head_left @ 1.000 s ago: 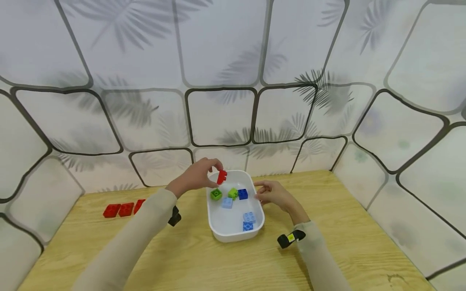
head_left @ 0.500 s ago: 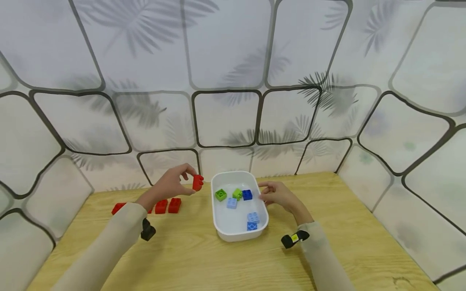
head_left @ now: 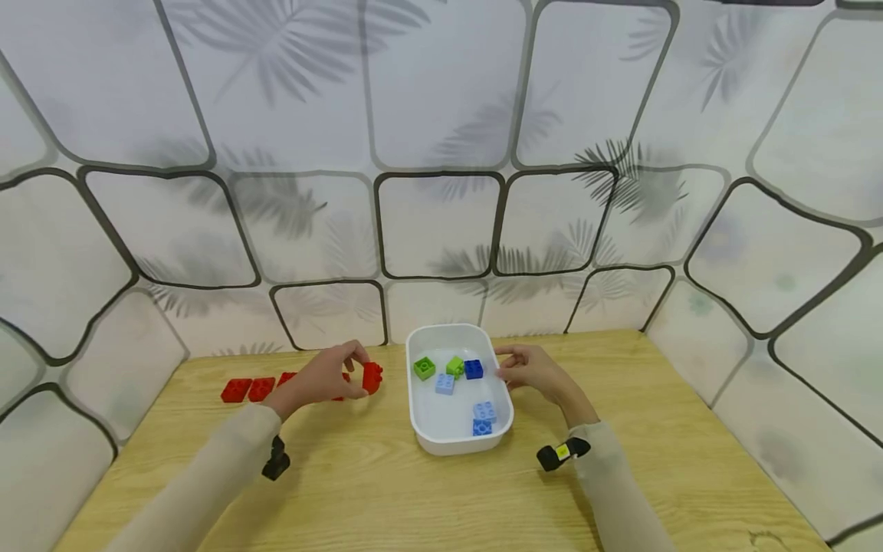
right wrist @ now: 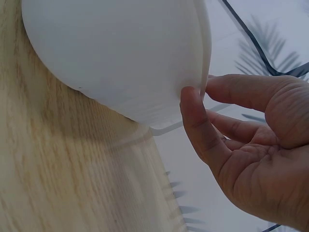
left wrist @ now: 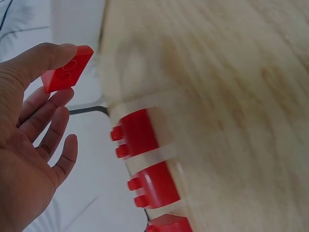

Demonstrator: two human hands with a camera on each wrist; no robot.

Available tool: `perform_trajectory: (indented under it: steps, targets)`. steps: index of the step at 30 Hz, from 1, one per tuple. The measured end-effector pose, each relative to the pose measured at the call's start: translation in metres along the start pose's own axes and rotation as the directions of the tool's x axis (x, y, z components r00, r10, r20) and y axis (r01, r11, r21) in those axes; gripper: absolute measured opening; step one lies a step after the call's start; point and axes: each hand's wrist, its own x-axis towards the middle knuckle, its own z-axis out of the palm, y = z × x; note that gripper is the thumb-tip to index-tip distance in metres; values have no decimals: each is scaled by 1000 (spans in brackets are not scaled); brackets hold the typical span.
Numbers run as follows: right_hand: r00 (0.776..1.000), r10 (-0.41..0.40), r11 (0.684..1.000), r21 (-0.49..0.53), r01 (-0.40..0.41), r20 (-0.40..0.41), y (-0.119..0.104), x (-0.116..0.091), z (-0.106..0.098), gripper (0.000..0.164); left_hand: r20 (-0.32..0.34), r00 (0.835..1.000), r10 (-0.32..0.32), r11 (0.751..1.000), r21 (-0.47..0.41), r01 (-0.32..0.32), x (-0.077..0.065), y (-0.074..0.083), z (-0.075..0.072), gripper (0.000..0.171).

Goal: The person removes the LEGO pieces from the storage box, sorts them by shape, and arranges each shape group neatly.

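Observation:
Between thumb and fingertips, my left hand (head_left: pixel 319 382) pinches a red toy brick (head_left: pixel 372 378). In the head view it is at the right end of a row of red bricks (head_left: pixel 236 390), partly covered by that hand. The left wrist view shows the hollow underside of the held brick (left wrist: pixel 81 62), apart from the row brick (left wrist: pixel 139 131) nearest it. My right hand (head_left: pixel 536 373) holds the right rim of a white plastic box (head_left: pixel 461 446), thumb on the outer wall and index finger at the rim, as the right wrist view shows.
Inside the box lie two green bricks (head_left: pixel 424 368), a dark blue brick (head_left: pixel 473 369) and several lighter blue bricks (head_left: pixel 444 384). Everything stands on a wooden table (head_left: pixel 414 498). A patterned wall covering (head_left: pixel 441 222) rises directly behind the table.
My left hand has carried the red brick leftward from over the box, then lowered it toward the right end of the row. The right hand stays at the box rim.

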Motion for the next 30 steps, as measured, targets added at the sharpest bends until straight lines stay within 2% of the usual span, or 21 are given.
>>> perform_trajectory:
  steps: [3,9,19,30]
  targets:
    - [1000,-3,1000,-4,3,5,2,0,0,54,16,1000,22,999,45,-23,-1,-6,8,40]
    - [999,36,999,-9,-37,-18,2,1,1,54,4,1000,12,992,126,-12,-6,-12,15,40]
    - [999,34,999,-9,-34,-24,1,2,0,53,-110,993,43,969,245,-15,-12,-21,17,44]
    - [999,34,999,-8,-35,-24,0,1,0,53,-150,988,30,960,279,13,-14,-30,18,44]
